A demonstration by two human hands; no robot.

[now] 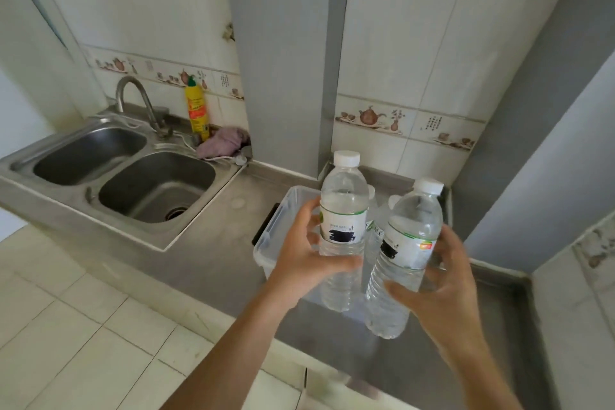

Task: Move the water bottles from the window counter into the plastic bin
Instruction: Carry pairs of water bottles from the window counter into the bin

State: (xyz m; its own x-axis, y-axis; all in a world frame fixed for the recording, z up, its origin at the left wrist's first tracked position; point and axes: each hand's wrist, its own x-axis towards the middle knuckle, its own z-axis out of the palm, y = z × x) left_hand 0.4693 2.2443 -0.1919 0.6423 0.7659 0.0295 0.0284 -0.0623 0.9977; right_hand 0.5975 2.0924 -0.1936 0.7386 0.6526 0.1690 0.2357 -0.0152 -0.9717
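Observation:
My left hand [307, 253] grips a clear water bottle [342, 206] with a white cap, held upright above the clear plastic bin [271, 236]. My right hand [446, 283] grips a second water bottle [404, 253], tilted slightly right, also over the bin. The bin sits on the steel counter and has a black handle on its left side. Behind the held bottles, other bottles seem to stand inside the bin, mostly hidden.
A double steel sink [109, 173] with a curved tap [139, 103] lies to the left. A yellow detergent bottle [197, 110] and a purple cloth [223, 141] sit behind it. A grey pillar [286, 60] rises behind the bin. Tiled floor lies below left.

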